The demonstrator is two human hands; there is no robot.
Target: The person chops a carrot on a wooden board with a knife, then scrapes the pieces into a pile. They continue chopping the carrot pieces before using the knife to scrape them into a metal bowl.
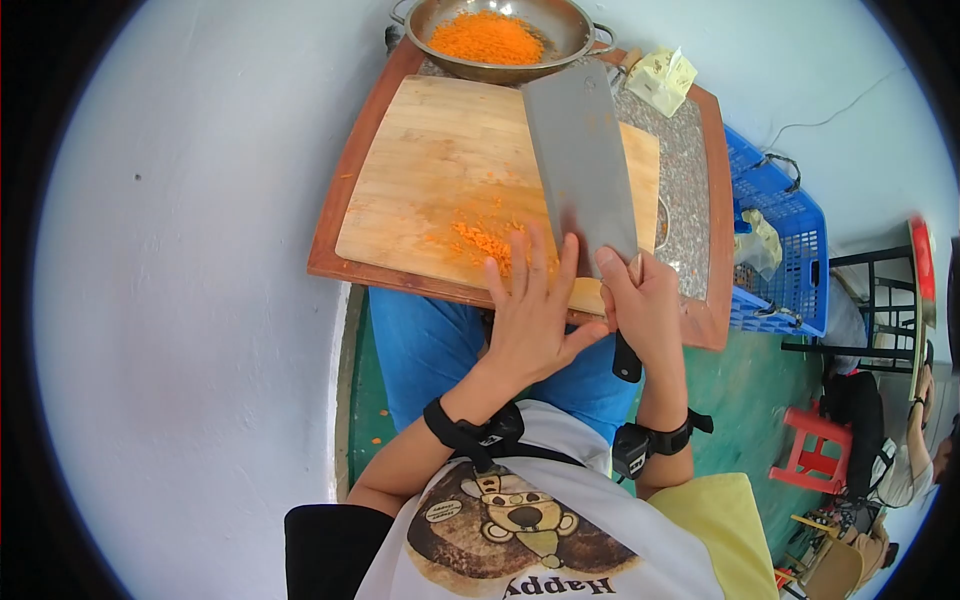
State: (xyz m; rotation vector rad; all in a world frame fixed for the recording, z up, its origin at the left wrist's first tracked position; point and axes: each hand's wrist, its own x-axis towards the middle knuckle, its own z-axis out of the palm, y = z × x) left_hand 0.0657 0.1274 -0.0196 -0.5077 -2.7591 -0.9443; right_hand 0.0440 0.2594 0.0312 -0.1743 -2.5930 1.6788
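Observation:
A broad metal cleaver lies slanted over the right part of a wooden cutting board, its blade pointing away from me. My right hand grips its black handle, with the thumb on the blade's base. My left hand is spread, with nothing held, at the board's near edge. Its fingertips reach a small pile of chopped orange bits, and one finger is beside the blade's edge. Beyond the board stands a metal pan holding a heap of chopped orange pieces.
A tissue pack sits at the back right of the wood-framed table. Right of it are a blue crate with a plastic bag, a red stool, and another person at the far right. A wall stands at left.

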